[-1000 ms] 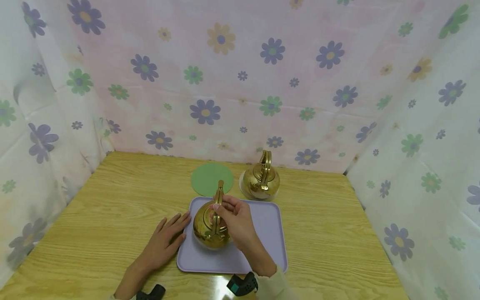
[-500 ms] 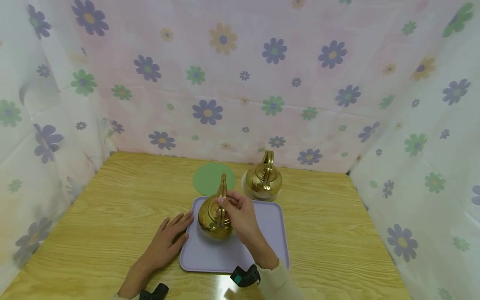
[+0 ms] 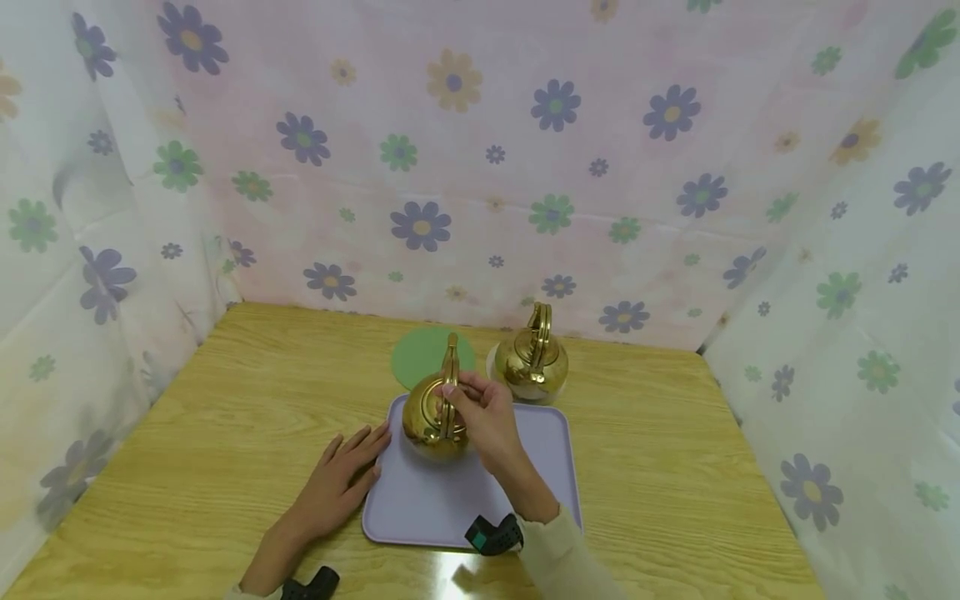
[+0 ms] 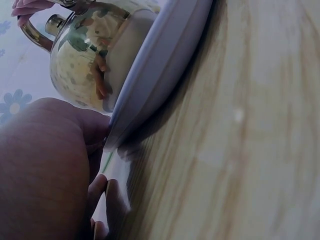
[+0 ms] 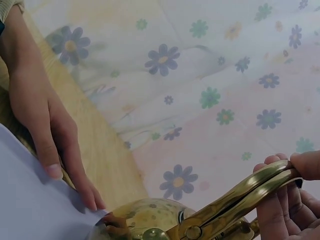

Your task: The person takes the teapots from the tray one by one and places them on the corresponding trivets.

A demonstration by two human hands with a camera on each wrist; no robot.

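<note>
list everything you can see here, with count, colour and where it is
kettle: 1, gold, above the tray's far left part, held by its handle
second kettle: 1, gold, on a white coaster behind the tray
tray: 1, lilac, table centre
green mat: 1, round, behind the tray
table: 1, light wood
flowered cloth: white and pink, on three sides
left hand: flat at the tray's left edge
right hand: grips the kettle's handle

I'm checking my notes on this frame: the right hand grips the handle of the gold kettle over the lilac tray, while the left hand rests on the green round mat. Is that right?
Not quite. The left hand rests at the left edge of the lilac plastic tray, not on the green round mat, which lies untouched beyond it, as the head view shows. The right hand does grip the shiny gold metal kettle by its handle.
</note>
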